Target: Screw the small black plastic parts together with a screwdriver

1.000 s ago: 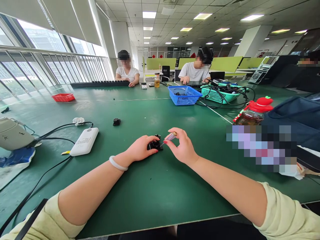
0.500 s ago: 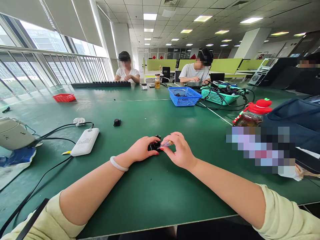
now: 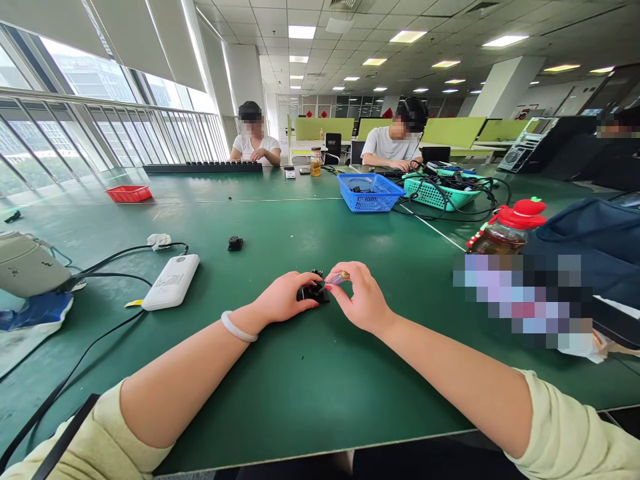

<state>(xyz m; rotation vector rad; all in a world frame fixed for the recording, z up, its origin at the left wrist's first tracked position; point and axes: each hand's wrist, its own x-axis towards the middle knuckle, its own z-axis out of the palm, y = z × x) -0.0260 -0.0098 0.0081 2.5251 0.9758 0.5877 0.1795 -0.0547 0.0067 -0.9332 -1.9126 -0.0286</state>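
Bench [image 3: 320, 400], head view: dark green, stretching from the near edge to the far side.
Black part [image 3: 315, 294]: lying on the bench near the centre, between both grips, partly hidden by fingers; fine details too small to tell.
Left grip [image 3: 285, 297]: clasped on the black part from the left, with thumb on the near side; white band [image 3: 239, 328] around the wrist.
Right grip [image 3: 364, 303]: pinching the purple-handled tool between thumb and fingers.
Purple-handled tool [image 3: 338, 279]: tilted, handle end up and to the right, tip toward the black part; contact at the tip too small to tell.
Second black part [image 3: 235, 243]: resting well apart, beyond the left grip.
White box [image 3: 171, 283]: lying at left beside dark cables [image 3: 113, 274], near crumpled tissue [image 3: 159, 241].
Red tray [image 3: 129, 194]: set farther back at left.
Blue basket [image 3: 371, 195]: standing beyond the grips, holding small dark pieces, just beside the green basket [image 3: 430, 191], heaped with dark cords [image 3: 450, 179].
Red-lidded bottle [image 3: 500, 237]: standing at right, next to dark blue bag [image 3: 595, 243].
Far side: occupied by one seated person [image 3: 255, 148] at left and another person [image 3: 387, 147] nearer the centre, both in white tops.
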